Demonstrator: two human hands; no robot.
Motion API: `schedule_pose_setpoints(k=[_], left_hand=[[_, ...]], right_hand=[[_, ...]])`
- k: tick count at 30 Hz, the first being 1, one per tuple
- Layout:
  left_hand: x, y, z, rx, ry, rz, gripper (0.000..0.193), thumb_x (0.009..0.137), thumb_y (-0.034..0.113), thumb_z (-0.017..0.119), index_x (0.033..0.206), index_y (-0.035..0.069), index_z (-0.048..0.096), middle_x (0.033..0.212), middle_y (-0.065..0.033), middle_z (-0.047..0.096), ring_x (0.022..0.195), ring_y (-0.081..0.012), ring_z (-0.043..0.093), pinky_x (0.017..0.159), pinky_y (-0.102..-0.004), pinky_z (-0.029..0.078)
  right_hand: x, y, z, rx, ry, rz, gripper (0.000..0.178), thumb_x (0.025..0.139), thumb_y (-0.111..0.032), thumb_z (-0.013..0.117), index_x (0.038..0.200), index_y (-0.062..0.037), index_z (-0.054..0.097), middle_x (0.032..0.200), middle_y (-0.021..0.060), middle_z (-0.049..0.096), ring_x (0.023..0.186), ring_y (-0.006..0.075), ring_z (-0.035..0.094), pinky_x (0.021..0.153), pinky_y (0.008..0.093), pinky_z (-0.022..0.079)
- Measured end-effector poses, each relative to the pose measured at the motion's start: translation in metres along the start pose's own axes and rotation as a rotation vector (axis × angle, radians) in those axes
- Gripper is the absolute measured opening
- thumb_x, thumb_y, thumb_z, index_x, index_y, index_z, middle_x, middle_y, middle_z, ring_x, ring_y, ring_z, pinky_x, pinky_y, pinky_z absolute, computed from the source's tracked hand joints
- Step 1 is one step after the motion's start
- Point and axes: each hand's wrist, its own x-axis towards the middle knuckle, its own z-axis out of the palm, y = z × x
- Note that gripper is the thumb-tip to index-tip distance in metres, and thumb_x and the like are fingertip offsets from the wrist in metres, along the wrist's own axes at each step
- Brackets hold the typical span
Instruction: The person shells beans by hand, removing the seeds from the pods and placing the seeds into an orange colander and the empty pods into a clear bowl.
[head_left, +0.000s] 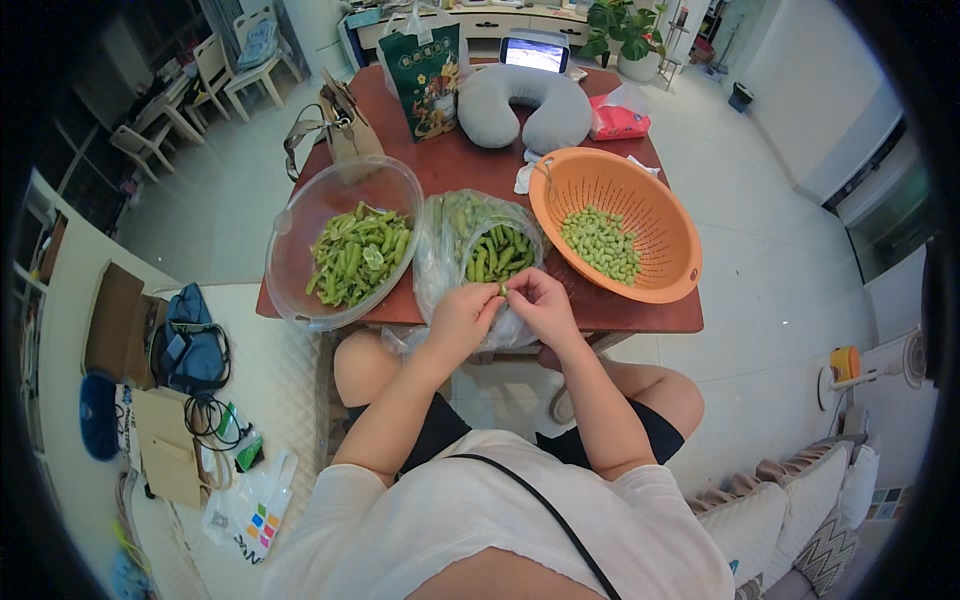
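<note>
My left hand (468,315) and my right hand (541,304) meet over the table's near edge, fingertips pinched together on a small green edamame pod (503,290). The pod is mostly covered by my fingers. Just beyond them lies a clear plastic bag (437,262), its mouth open on whole green pods (500,253). To the left stands a clear plastic bowl (287,235) heaped with green pods or shells (360,255). On the right, an orange colander (665,235) tilts toward me with shelled pale-green beans (602,245) at its bottom.
On the far part of the red-brown table (655,318) are a beige handbag (350,125), a dark green paper bag (425,85), a grey neck pillow (487,108), a lit phone (534,54) and a red tissue pack (618,118). A cushioned seat (270,330) with bags is at left.
</note>
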Motion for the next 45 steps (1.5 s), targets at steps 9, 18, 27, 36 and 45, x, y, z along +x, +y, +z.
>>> schedule_pose_setpoints(k=[9,18,27,36,45], left_hand=[[-0.002,0.001,0.004,0.039,0.003,-0.006,0.010,0.080,0.011,0.056,0.084,0.002,0.058,0.077,-0.0165,0.058,0.070,-0.0357,0.056,0.059,-0.0418,0.043],[0.005,-0.008,0.003,-0.336,-0.221,-0.400,0.022,0.090,0.016,0.047,0.076,0.002,0.055,0.061,0.0013,0.051,0.057,-0.0066,0.045,0.052,-0.0221,0.036],[0.009,-0.017,0.000,-0.775,-0.349,-0.569,0.022,0.092,0.022,0.045,0.081,0.006,0.055,0.061,0.0025,0.051,0.050,-0.0037,0.038,0.046,-0.0178,0.029],[0.011,-0.010,-0.005,-0.900,-0.343,-0.671,0.025,0.092,0.024,0.045,0.081,0.004,0.058,0.061,0.0009,0.053,0.049,-0.0033,0.038,0.044,-0.0178,0.027],[0.011,-0.010,-0.005,-0.929,-0.323,-0.714,0.026,0.092,0.025,0.044,0.080,0.005,0.057,0.056,0.0023,0.051,0.046,-0.0033,0.037,0.043,-0.0179,0.026]], right_hand=[[0.002,-0.005,0.002,-0.209,0.033,-0.008,0.006,0.078,0.001,0.055,0.083,-0.0019,0.051,0.076,-0.0028,0.053,0.067,0.0023,0.047,0.057,0.0168,0.038],[0.004,-0.011,-0.001,-0.064,0.000,0.055,0.006,0.082,-0.003,0.054,0.087,-0.0025,0.052,0.077,-0.0020,0.054,0.067,0.0029,0.047,0.058,0.0167,0.038],[0.005,-0.005,-0.005,0.077,-0.059,0.074,0.009,0.084,-0.005,0.057,0.090,-0.0008,0.053,0.081,0.0008,0.056,0.074,0.0072,0.053,0.065,0.0205,0.043],[0.002,-0.005,-0.002,0.014,-0.016,-0.013,0.012,0.084,-0.003,0.057,0.096,0.0003,0.056,0.084,0.0030,0.059,0.075,0.0086,0.056,0.067,0.0216,0.045],[0.002,-0.006,-0.003,-0.012,-0.029,0.034,0.016,0.083,-0.002,0.058,0.098,0.0011,0.058,0.083,0.0034,0.061,0.074,0.0087,0.057,0.066,0.0213,0.047]])
